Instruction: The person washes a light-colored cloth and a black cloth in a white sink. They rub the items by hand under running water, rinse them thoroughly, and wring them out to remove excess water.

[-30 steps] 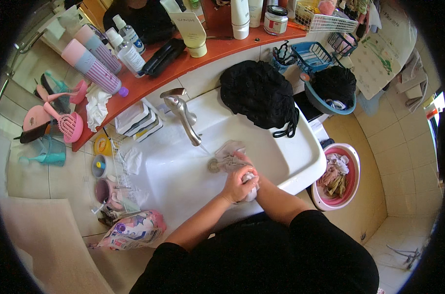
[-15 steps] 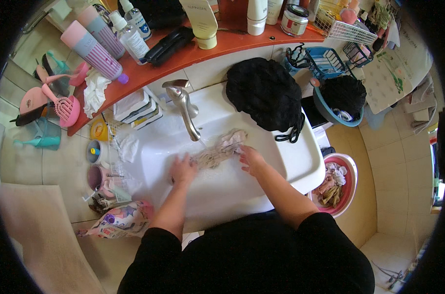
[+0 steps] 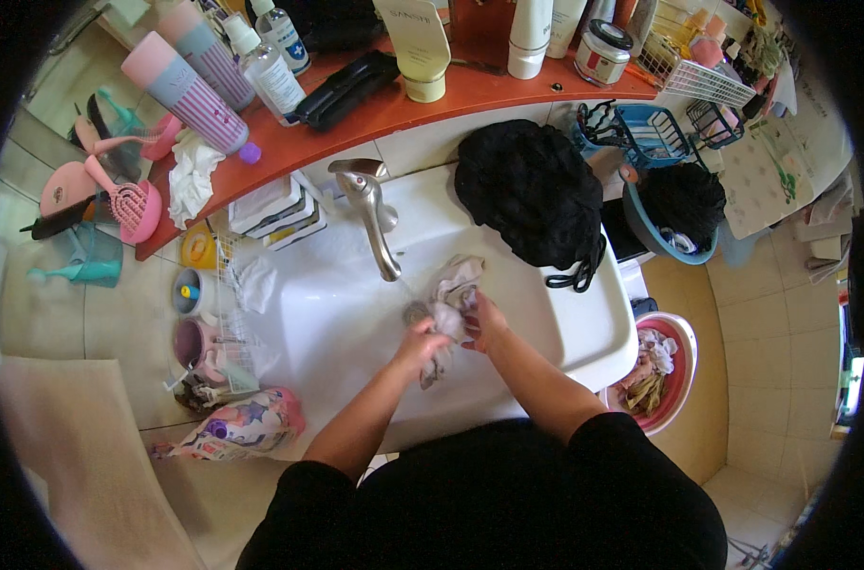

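Note:
Beneath the metal faucet (image 3: 370, 218), both hands grip a wet, beige-grey cloth (image 3: 460, 274) in the white sink (image 3: 327, 380). My left hand (image 3: 421, 346) is closed on its bunched near part, and a loose end hangs below the fingers. My right hand (image 3: 488, 324) curls round its right side, close to the left one. A thin stream of water seems to fall at the cloth's left edge. The cloth is crumpled and partly blurred, so I cannot tell what garment it is. A black garment (image 3: 527, 195) lies heaped on the sink's back right corner.
A red shelf (image 3: 375, 116) with bottles, tubes and a jar runs behind the sink. Cups and a wire rack (image 3: 225, 313) stand at the left. On the right are a blue basin (image 3: 652, 228) with black cloth and a pink basin (image 3: 689, 351) with laundry.
My left hand has come right and closed on the cloth. The stretched-out cloth is now gathered into a bunch between both hands. The view has shifted slightly.

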`<state>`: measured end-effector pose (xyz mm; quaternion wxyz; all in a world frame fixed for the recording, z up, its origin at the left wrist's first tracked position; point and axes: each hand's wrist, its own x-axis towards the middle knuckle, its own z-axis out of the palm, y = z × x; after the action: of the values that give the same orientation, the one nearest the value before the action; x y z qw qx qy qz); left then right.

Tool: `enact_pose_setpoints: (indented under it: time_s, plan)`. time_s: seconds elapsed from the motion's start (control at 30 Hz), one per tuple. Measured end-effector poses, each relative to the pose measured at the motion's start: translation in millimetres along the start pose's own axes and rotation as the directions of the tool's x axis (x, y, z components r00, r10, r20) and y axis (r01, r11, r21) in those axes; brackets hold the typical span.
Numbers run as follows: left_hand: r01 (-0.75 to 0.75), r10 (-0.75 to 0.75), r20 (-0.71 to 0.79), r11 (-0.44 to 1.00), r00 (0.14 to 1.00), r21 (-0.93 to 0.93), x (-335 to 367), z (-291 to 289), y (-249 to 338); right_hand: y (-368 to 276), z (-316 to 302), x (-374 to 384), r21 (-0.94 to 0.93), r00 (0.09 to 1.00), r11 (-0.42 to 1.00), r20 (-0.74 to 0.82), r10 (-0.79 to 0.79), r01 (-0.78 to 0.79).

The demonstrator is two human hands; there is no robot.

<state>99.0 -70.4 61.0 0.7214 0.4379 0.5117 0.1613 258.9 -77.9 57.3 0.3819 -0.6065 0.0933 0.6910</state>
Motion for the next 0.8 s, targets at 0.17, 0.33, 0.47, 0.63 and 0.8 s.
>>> enact_pose_setpoints:
  time_s: [0.17,0.33,0.47,0.63,0.8]
  plan:
    - [-0.693,0.636,0.282,0.69,0.718,0.209,-44.4,54.1,43.8,-0.5,-6.6,26.1,0.328,0.863,0.945,0.479,-0.162,-0.004]
    - [-0.611,0.739,0.145,0.412,0.658,0.676,-38.7,76.8,53.0,8.7,7.6,24.3,0.414,0.492,0.835,0.846,-0.206,-0.363]
    - [-0.558,0.925,-0.062,0.278,0.375,0.782,10.2,23.9,21.9,10.1,22.2,2.8,0.322,0.774,0.946,0.611,-0.167,-0.051]
    - [0.379,0.561,-0.489,0.309,0.668,0.872,29.9,-89.9,-30.5,-18.0,19.1,-21.9,-0.232,0.912,0.902,0.282,-0.297,0.365]
    - [-0.003,0.421,-0.056,0.138,0.905,0.99,0.8,-56.3,-7.5,-26.4,-6.3,-4.1,-0.317,0.935,0.904,-0.114,-0.337,0.287]
